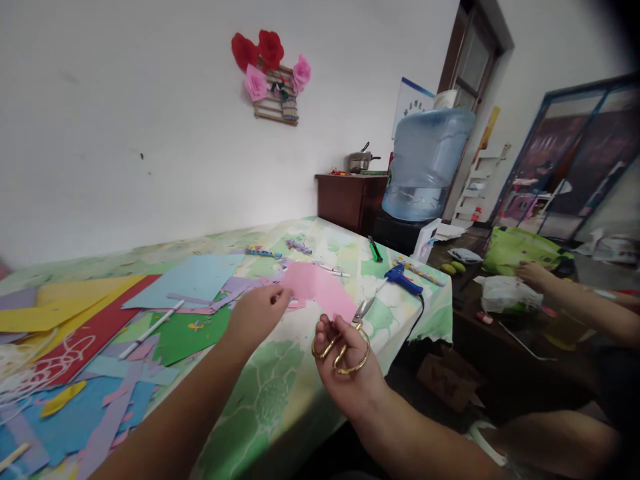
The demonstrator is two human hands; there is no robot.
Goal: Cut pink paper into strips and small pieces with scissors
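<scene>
A sheet of pink paper (316, 283) is in front of me, above the flowered tablecloth. My left hand (260, 313) is closed at its left edge, thumb and fingers pinched against the paper. My right hand (353, 360) has its fingers through the gold-handled scissors (353, 357), palm turned up. The scissors' blades (366, 309) point away to the right, beside the paper. Fingertips of the right hand sit at the paper's lower edge; whether they grip it too, I cannot tell.
Colored sheets, such as the light blue paper (193, 280), and scraps cover the table's left side, with white string (55, 360). A blue glue gun (404, 279) and a green cutter (375, 249) lie to the right. Another person's arm (575, 300) reaches over a dark table.
</scene>
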